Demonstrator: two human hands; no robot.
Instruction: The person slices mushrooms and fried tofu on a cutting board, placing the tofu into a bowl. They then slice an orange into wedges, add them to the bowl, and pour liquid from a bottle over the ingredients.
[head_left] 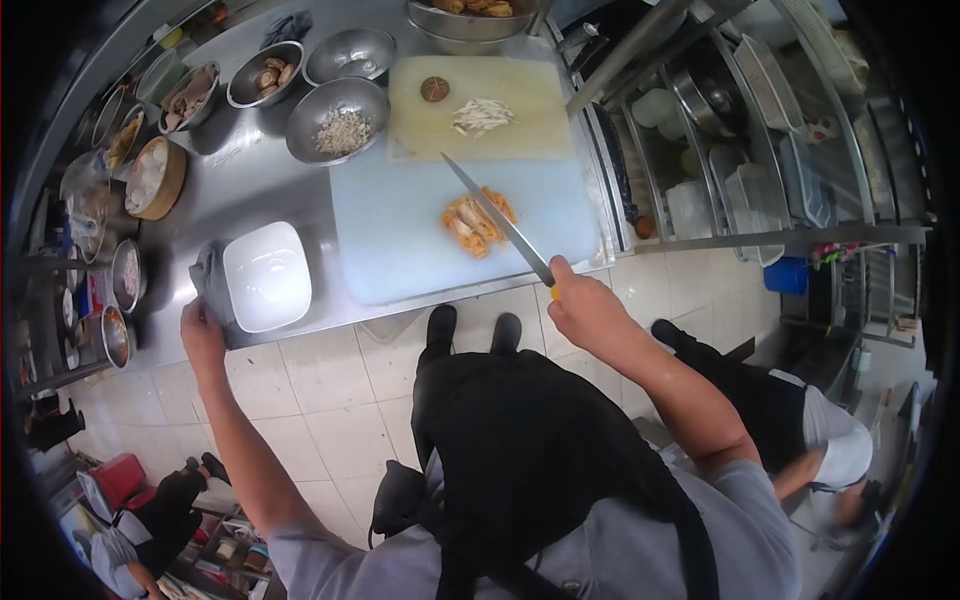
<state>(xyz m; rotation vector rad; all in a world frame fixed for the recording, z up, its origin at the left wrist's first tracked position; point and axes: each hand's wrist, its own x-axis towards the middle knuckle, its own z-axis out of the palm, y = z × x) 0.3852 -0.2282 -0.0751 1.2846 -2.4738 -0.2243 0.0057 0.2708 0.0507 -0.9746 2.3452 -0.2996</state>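
My right hand (580, 302) is wrapped round the yellow handle of a long knife (500, 222), its blade pointing up and left over orange-brown cut food (474, 222) on the light blue cutting board (380, 240). Behind it, the yellowish board (540, 90) bears a mushroom (434, 89) and white strips (483, 116). At the counter's front left edge, my left hand (202, 330) is closed at the lower end of a grey cloth (213, 285), and seems to pinch it. The cloth lies beside an empty white square bowl (267, 277).
Metal bowls stand along the back, one with chopped bits (342, 120), one with mushrooms (274, 75). A wooden-sided container (156, 178) is at the left. Shelving (760, 240) rises at the right. Other people stand at lower left (150, 530) and lower right (780, 410).
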